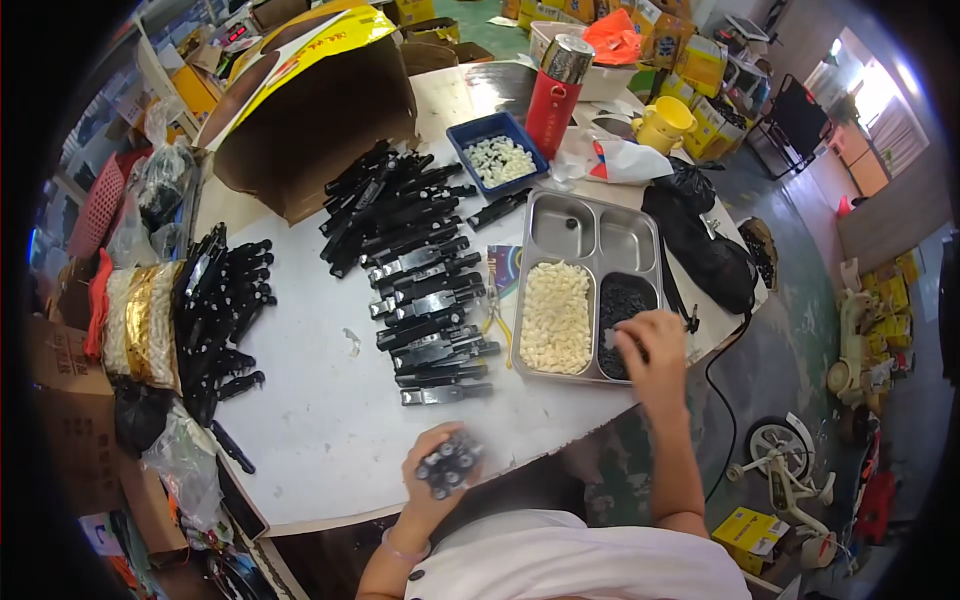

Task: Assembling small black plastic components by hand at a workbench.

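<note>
My left hand (425, 465) is closed round a bundle of black stick-like parts (450, 462), their round ends facing up, slightly blurred. It hangs at the near edge of the table. My right hand (655, 352) is over the front right compartment of a steel tray (592, 381), thumb and fingers curled together at the small black pieces (625, 295). What the fingertips hold, if anything, is hidden. Beside them, cream-coloured small pieces (557, 318) fill the front left compartment. A stack of black plastic parts (425, 300) lies left of the tray, with yellow-handled pliers (496, 318) between.
More black parts (225, 310) are heaped at the left table edge. Behind stand an open cardboard box (310, 150), a blue bin (490, 125) of pale pieces, a red thermos (555, 100) and a yellow cup (664, 125). A black bag (705, 250) lies right of the tray.
</note>
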Motion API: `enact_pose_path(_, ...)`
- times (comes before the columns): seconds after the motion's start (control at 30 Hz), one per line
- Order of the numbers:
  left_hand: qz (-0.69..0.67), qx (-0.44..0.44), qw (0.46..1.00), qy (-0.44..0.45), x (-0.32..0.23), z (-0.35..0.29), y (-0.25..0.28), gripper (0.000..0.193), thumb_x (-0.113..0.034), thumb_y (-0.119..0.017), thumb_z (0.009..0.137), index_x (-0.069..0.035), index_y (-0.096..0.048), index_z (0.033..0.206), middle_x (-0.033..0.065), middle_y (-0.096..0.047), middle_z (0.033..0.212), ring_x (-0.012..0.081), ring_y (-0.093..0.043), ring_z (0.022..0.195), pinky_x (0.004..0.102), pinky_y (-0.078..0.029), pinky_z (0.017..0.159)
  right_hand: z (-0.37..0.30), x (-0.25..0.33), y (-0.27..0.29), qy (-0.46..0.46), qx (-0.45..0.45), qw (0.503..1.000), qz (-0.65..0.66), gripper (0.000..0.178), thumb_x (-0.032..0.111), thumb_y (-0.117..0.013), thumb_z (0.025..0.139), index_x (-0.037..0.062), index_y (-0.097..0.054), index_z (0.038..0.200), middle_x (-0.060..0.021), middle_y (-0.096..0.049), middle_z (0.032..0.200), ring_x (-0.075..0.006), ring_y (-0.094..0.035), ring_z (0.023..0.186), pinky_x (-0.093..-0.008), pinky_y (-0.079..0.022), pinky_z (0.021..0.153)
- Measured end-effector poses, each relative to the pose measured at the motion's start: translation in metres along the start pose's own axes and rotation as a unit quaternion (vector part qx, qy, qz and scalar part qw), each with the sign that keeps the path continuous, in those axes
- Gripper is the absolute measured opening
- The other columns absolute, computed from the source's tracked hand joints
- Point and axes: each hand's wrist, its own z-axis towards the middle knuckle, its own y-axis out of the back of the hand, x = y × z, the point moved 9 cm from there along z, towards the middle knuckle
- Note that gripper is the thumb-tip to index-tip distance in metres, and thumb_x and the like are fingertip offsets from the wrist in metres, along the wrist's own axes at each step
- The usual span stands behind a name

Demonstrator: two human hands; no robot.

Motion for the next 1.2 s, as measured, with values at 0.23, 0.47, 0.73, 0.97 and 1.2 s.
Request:
enact_pose_path(0.23, 0.027, 0.035, 0.999, 0.002, 0.019, 0.012, -0.054, 0.066, 0.005, -0.077, 0.066, -0.008, -0.041, 0.120, 0.0208, -0.059, 0.112, 0.0270, -0.061, 0.100, 0.0356, -0.050, 0.084, -0.012, -0.056, -0.018, 0.034, 0.117, 0.985, -0.122, 0.012, 0.009, -0.072, 0.070, 0.0052, -0.064, 0.077, -0.0048, -0.054, 0.085, -0.0257, -0.050, 0.096, -0.0395, -0.037, 0.089)
enact_pose_path(0.47, 0.017, 0.020, 1.000, -0.016, 0.023, 0.009, -0.050, 0.066, 0.004, -0.078, 0.066, -0.007, -0.042, 0.120, 0.0217, -0.058, 0.115, 0.0285, -0.059, 0.103, 0.0360, -0.049, 0.087, -0.009, -0.051, -0.045, 0.099, 0.193, 0.965, -0.144, 0.012, 0.012, -0.072, 0.068, 0.0060, -0.065, 0.075, -0.0058, -0.055, 0.086, -0.0258, -0.050, 0.098, -0.0417, -0.034, 0.094)
enact_pose_path(0.73, 0.031, 0.010, 0.999, -0.041, 0.023, 0.012, -0.050, 0.062, -0.010, -0.081, 0.066, -0.007, -0.049, 0.119, 0.0212, -0.062, 0.111, 0.0348, -0.065, 0.092, 0.0390, -0.054, 0.077, 0.003, -0.042, -0.052, 0.132, 0.204, 0.953, -0.181, 0.009, 0.007, -0.065, 0.070, 0.0047, -0.059, 0.076, -0.0099, -0.051, 0.083, -0.0291, -0.049, 0.094, -0.0418, -0.036, 0.090)
enact_pose_path(0.97, 0.007, 0.031, 0.999, -0.041, 0.021, 0.011, -0.051, 0.068, -0.013, -0.083, 0.068, -0.006, -0.046, 0.125, 0.0206, -0.059, 0.118, 0.0309, -0.062, 0.100, 0.0377, -0.051, 0.085, 0.017, 0.099, -0.041, 0.226, 0.340, 0.899, 0.160, 0.014, 0.007, -0.065, 0.077, 0.0079, -0.057, 0.089, -0.0064, -0.054, 0.091, -0.0287, -0.048, 0.096, -0.0410, -0.035, 0.092)
enact_pose_path(1.2, 0.017, 0.031, 0.999, 0.021, 0.027, 0.013, -0.054, 0.061, -0.006, -0.080, 0.060, -0.004, -0.053, 0.114, 0.0168, -0.062, 0.112, 0.0350, -0.063, 0.099, 0.0393, -0.052, 0.084, 0.005, 0.167, -0.061, 0.455, 0.353, 0.816, 0.046, 0.014, 0.014, -0.065, 0.078, 0.0070, -0.058, 0.088, -0.0047, -0.054, 0.091, -0.0229, -0.050, 0.098, -0.0387, -0.036, 0.097)
